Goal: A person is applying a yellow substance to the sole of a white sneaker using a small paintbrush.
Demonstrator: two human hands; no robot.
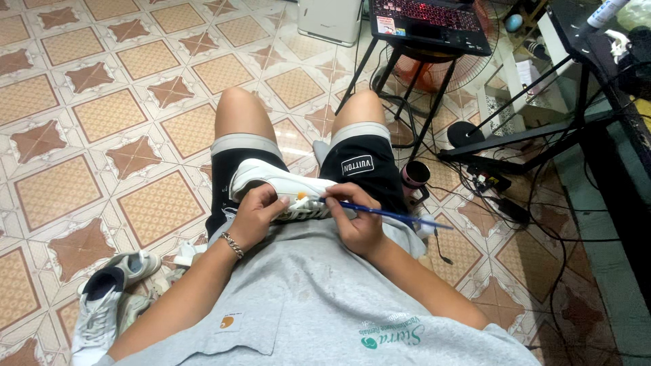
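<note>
Patterned tiled floor (102,115) (grey sneakers (108,291), cables (542,224))

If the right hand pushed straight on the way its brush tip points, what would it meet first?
Probably the white sneaker on the lap: the right hand aims the blue paintbrush leftward at an orange spot there, beside the left hand. Whether the tip already touches is unclear.
</note>
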